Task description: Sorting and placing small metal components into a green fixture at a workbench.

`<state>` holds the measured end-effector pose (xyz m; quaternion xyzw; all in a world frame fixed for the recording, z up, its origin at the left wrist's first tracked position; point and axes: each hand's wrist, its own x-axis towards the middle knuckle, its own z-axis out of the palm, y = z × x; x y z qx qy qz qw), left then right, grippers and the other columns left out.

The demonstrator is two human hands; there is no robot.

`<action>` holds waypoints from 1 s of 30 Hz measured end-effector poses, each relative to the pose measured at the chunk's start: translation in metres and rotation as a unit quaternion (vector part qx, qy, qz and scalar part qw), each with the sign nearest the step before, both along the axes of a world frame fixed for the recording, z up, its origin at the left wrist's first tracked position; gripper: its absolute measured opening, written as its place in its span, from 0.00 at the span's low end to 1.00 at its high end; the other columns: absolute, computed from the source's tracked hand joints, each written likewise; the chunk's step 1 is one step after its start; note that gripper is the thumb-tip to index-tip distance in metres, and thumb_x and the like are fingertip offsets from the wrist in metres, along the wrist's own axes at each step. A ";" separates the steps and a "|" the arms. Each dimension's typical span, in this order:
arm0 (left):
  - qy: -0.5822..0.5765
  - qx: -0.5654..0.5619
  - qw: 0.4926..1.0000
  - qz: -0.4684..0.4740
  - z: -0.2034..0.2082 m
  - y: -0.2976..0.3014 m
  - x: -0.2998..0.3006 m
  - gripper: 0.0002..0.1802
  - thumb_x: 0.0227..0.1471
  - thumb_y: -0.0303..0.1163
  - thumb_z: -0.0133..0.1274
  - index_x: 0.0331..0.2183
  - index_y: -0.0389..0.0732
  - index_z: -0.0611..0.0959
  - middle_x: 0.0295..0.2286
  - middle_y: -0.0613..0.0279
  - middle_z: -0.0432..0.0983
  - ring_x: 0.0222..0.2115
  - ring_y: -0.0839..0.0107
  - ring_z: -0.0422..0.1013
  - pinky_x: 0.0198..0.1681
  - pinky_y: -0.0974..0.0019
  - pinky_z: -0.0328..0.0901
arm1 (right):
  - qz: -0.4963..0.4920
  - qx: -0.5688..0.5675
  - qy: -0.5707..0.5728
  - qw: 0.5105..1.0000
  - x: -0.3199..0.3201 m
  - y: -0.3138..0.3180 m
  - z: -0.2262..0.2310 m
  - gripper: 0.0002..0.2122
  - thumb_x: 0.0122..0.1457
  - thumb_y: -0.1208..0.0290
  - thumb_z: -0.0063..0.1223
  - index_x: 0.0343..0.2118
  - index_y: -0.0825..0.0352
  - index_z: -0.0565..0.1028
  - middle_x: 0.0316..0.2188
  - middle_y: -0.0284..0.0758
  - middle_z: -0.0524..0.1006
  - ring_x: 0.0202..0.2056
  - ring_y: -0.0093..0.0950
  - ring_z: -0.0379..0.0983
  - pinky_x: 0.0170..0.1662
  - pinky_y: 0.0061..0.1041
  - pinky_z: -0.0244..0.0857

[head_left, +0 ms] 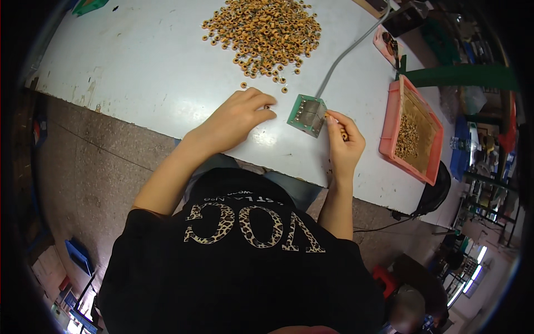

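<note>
Green board [295, 114]: one, on the counter [139, 72], grey cable [342, 58] running off its far side.
Right hand [346, 146]: at the board's right edge, grip clamped on a small component [326, 114]; further ring parts [344, 135] in the curled fingers.
Left hand [236, 118]: left of the board, fingers curled about a ring part [267, 107]; whether clamped, cannot tell.
Pile of ring parts [264, 33]: beyond the board.
Step, apparently: offering component to board; next calls for steady alignment.
</note>
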<state>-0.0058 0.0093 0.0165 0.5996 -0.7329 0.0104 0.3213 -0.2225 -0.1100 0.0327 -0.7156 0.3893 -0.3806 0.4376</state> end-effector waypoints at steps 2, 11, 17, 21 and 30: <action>0.036 0.049 0.998 -0.003 -0.002 0.003 0.002 0.08 0.49 0.22 0.53 0.35 0.37 0.81 0.38 0.62 0.73 0.37 0.66 0.69 0.42 0.68 0.66 | 0.020 -0.051 0.023 0.998 0.002 -0.002 -0.003 0.07 0.55 0.81 0.57 0.36 0.71 0.81 0.21 0.28 0.73 0.21 0.16 0.61 0.25 0.13 0.55; 0.121 0.106 0.987 0.025 0.000 0.003 0.000 0.08 0.48 0.23 0.55 0.34 0.36 0.81 0.34 0.62 0.71 0.35 0.67 0.69 0.41 0.68 0.65 | 0.049 -0.159 0.087 0.982 0.006 -0.003 -0.001 0.06 0.54 0.81 0.58 0.35 0.71 0.81 0.21 0.29 0.73 0.20 0.17 0.59 0.24 0.14 0.53; 0.135 0.081 0.987 0.031 -0.006 0.000 0.001 0.10 0.46 0.21 0.57 0.35 0.36 0.81 0.32 0.63 0.72 0.32 0.68 0.69 0.39 0.69 0.66 | 0.055 -0.164 0.099 0.980 0.008 -0.005 0.001 0.06 0.54 0.82 0.58 0.35 0.71 0.81 0.21 0.30 0.73 0.20 0.18 0.60 0.23 0.15 0.54; 0.225 0.073 0.971 0.047 -0.003 -0.004 -0.005 0.10 0.47 0.20 0.59 0.35 0.36 0.82 0.30 0.64 0.75 0.30 0.73 0.70 0.35 0.71 0.67 | 0.053 -0.177 0.099 0.978 0.010 -0.006 0.003 0.06 0.53 0.82 0.58 0.34 0.72 0.80 0.20 0.30 0.73 0.19 0.18 0.61 0.23 0.16 0.56; 0.668 0.190 0.718 0.039 -0.004 -0.005 -0.025 0.07 0.52 0.20 0.57 0.37 0.34 0.81 0.26 0.61 0.80 0.24 0.80 0.72 0.30 0.78 0.68 | 0.064 -0.135 0.072 0.986 0.008 -0.004 -0.001 0.06 0.55 0.82 0.57 0.35 0.73 0.80 0.20 0.31 0.73 0.19 0.19 0.61 0.23 0.16 0.56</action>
